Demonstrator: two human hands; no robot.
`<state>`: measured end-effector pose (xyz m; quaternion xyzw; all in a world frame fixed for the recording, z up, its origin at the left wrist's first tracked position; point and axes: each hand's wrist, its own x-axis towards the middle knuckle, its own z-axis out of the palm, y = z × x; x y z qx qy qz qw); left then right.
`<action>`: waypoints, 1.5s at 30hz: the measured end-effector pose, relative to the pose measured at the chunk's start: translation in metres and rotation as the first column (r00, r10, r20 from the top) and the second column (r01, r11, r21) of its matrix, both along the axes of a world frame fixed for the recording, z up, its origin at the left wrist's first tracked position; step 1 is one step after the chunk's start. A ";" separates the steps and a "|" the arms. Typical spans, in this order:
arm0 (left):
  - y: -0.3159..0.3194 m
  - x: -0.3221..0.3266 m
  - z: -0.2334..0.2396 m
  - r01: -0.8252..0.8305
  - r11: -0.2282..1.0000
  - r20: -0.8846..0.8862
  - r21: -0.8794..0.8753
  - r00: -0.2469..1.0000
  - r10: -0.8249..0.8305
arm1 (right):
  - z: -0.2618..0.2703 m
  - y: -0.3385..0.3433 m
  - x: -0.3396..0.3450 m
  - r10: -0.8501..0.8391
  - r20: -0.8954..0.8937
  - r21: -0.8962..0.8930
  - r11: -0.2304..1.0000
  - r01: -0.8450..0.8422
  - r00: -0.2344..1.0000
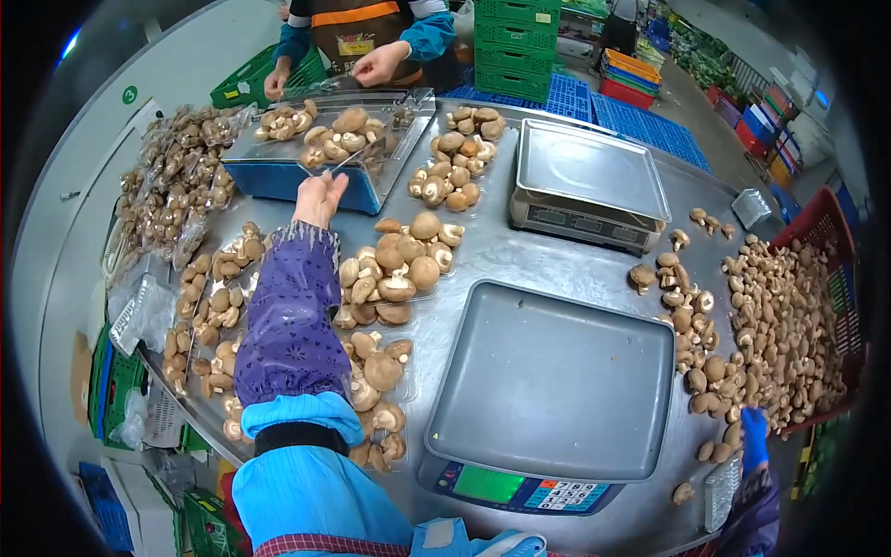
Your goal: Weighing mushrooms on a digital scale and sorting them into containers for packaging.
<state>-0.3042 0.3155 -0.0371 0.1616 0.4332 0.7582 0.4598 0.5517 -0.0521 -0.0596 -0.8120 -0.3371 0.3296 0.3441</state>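
Observation:
My left hand [320, 198] reaches far forward, its fingertips on the near edge of a clear plastic tray of mushrooms [342, 139] at the blue-fronted machine [303, 184]. My right hand [754, 438], in a blue glove, is low at the right against the heap of loose mushrooms [786, 334]; its fingers are hard to make out. Just below it stand stacked clear trays [721, 494]. A scale with a grey pan [550, 383] holding only small crumbs lies between my arms. Filled trays of mushrooms [400, 261] stand in rows beside my left sleeve.
Across the table, a co-worker's hands [376, 66] are behind the machine. A second scale [592, 170] stands at the back. Bagged mushrooms [177, 167] are piled at the left. A tipped red crate [839, 237] borders the heap. Green crates [515, 49] stand beyond the table.

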 end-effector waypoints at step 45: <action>-0.408 0.562 -0.062 0.867 0.126 0.575 -0.482 0.422 -0.701 | -0.056 -0.108 -0.105 0.713 0.540 0.178 0.423 -0.889 0.447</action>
